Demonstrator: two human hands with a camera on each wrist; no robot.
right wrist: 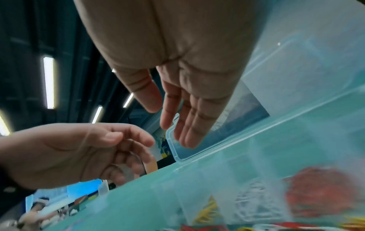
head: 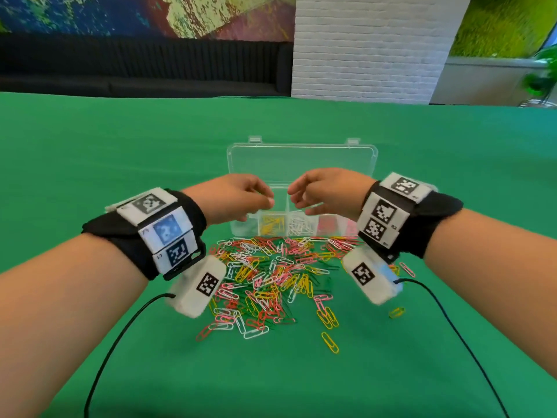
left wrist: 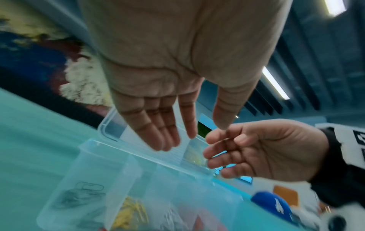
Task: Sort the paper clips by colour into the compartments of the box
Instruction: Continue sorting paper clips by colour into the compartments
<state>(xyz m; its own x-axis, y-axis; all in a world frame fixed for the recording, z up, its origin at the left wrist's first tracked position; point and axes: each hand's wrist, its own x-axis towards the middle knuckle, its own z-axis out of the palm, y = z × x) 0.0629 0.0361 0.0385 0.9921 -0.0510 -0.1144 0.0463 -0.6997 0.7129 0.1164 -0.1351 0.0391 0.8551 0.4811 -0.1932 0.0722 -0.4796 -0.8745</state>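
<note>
Both hands hover over the open box (head: pixel 301 164), left hand (head: pixel 238 197) and right hand (head: pixel 325 191) loose-fingered, holding nothing. Mixed clips (head: pixel 271 279) lie heaped on the worktop (head: pixel 120 146) just before it.

Green tablecloth (head: pixel 120 152), black sofa (head: pixel 135 67), white brick pillar (head: pixel 367 46), colourful mural (head: pixel 135 13) behind.

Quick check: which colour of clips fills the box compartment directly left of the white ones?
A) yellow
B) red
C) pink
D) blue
A: in the head view the yellow clips lie in the box compartment just left of the white clips.
</note>
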